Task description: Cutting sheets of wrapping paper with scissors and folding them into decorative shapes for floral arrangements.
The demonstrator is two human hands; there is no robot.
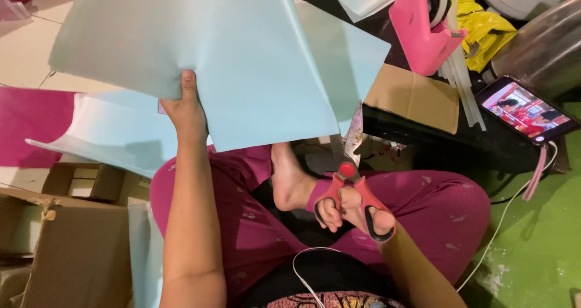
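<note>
Sheet: pale blue sheet point(242, 54), held up over the lap, lower edge just above the scissors.
Scissors: red-handled scissors point(351, 181), blades pointing up at the sheet's edge.
Right hand point(354, 214): fingers curled through the handle loops.
Left hand point(184, 111): thumb and fingers pinching the sheet's lower edge.
Surroundings: pink tape dispenser point(423, 29), phone point(526, 109), cardboard box point(72, 247).

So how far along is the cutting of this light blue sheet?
Barely begun, by the look of it. The left hand holds up the light blue sheet, and the right hand has the red-handled scissors at its lower right edge. No finished cut shows; the blades are partly hidden. More light blue sheets lie underneath, seemingly uncut.
</note>
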